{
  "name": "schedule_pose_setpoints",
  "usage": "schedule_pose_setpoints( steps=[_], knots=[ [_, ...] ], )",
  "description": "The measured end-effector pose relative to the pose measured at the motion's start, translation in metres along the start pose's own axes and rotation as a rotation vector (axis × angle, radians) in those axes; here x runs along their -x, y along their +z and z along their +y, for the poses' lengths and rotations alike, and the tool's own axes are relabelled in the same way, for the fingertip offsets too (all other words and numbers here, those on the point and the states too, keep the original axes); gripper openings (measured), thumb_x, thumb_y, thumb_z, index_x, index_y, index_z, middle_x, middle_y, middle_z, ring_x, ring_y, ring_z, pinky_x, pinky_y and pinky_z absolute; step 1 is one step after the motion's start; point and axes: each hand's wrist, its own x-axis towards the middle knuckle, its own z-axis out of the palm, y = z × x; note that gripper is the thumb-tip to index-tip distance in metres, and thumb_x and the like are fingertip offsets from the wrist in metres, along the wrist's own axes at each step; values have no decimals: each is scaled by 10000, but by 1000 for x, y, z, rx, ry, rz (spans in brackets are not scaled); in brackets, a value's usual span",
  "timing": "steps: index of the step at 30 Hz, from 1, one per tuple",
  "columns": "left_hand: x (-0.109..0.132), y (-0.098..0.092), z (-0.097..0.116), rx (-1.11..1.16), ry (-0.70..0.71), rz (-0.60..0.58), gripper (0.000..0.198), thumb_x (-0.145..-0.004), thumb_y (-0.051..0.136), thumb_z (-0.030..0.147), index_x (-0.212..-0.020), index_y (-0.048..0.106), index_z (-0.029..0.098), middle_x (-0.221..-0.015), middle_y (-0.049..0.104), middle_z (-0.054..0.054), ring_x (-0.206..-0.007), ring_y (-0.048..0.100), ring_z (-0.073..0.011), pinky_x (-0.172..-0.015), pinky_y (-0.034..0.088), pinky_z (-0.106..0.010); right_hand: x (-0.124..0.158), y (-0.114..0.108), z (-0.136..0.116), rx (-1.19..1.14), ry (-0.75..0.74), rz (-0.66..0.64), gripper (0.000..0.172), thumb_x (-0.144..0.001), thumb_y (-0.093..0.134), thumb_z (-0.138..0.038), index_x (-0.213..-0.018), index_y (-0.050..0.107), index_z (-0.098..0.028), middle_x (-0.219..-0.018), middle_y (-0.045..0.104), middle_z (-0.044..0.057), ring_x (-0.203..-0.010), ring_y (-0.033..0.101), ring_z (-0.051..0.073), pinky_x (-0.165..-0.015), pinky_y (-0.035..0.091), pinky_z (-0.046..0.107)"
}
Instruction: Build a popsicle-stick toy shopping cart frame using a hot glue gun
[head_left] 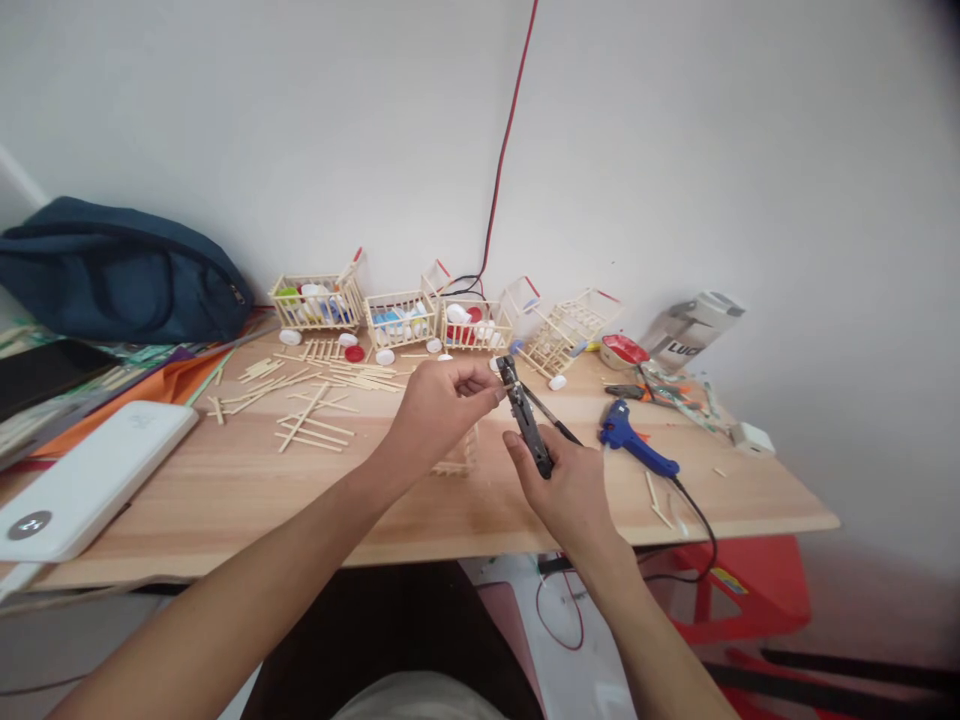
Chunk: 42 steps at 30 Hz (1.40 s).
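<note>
My right hand (566,475) is wrapped round dark-handled wire strippers (529,425), their two arms spread apart and the head pointing up and away from me. My left hand (454,400) is closed in a pinch beside the head of the tool. Between its fingertips and the jaws shows a short bit of thin wooden stick (508,386), mostly hidden by the fingers. Under the left wrist, partly covered, a small wooden-stick frame (457,455) sits on the table.
Loose sticks (315,420) lie to the left. Along the wall stand several stick-built carts (319,305) with bottle-cap wheels. A blue glue gun (637,440), a red-lined bowl (624,350) and orange-handled pliers (637,392) lie right. A white power bank (97,480) and a blue bag (127,270) occupy the left.
</note>
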Motion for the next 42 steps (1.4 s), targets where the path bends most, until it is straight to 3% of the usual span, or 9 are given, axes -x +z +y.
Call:
schedule_pose_setpoints(
  steps=[6, 9, 12, 20, 24, 35, 42],
  knots=[
    [1, -2, 0, -138, 52, 55, 92, -743, 622, 138, -671, 678, 144, -640, 665, 10, -622, 578, -117, -595, 404, -229, -2, 3, 1, -116, 125, -140, 541, -896, 438, -649, -646, 583, -191, -506, 560, 1, -494, 536, 144, -515, 324, 250],
    [0, -6, 2, -142, 69, -24, 92, -782, 626, 184, -743, 703, 153, -698, 698, 8, -651, 598, -121, -614, 419, -229, -1, 6, 4, -169, 181, -164, 572, -892, 406, -683, -727, 637, -186, -540, 597, 17, -511, 558, 158, -525, 340, 257],
    [0, -10, 2, -222, 85, -78, 107, -801, 621, 198, -781, 719, 160, -682, 692, 11, -621, 581, -121, -595, 407, -231, 1, 10, 5, -167, 187, -155, 585, -906, 370, -683, -730, 631, -190, -558, 611, 31, -528, 570, 169, -543, 351, 265],
    [1, -8, -1, -398, 242, -79, 227, -826, 513, 101, -687, 682, 162, -699, 686, -9, -683, 603, -143, -663, 431, -247, 0, 15, 4, -170, 165, -192, 605, -926, 291, -683, -698, 575, -199, -599, 627, 47, -587, 594, 192, -585, 371, 279],
    [0, -7, -3, -406, 278, -90, 250, -844, 492, 111, -679, 671, 167, -699, 680, -10, -701, 609, -152, -681, 437, -254, -1, 16, 4, -159, 178, -235, 540, -912, 372, -663, -725, 580, -201, -629, 647, 37, -630, 621, 200, -601, 387, 276],
    [-3, -4, -9, -403, 289, -73, 262, -897, 485, 159, -717, 675, 162, -666, 635, 3, -650, 567, -141, -639, 387, -253, -1, 16, 4, -152, 168, -171, 552, -924, 373, -629, -613, 539, -204, -538, 614, 45, -551, 604, 188, -559, 374, 278],
    [0, -3, -9, -416, 298, -11, 238, -911, 493, 176, -777, 689, 165, -700, 655, -1, -683, 577, -152, -661, 382, -265, -1, 25, 7, -248, 180, -81, 490, -877, 488, -623, -756, 633, -170, -592, 631, 33, -579, 579, 185, -589, 392, 283]
  ],
)
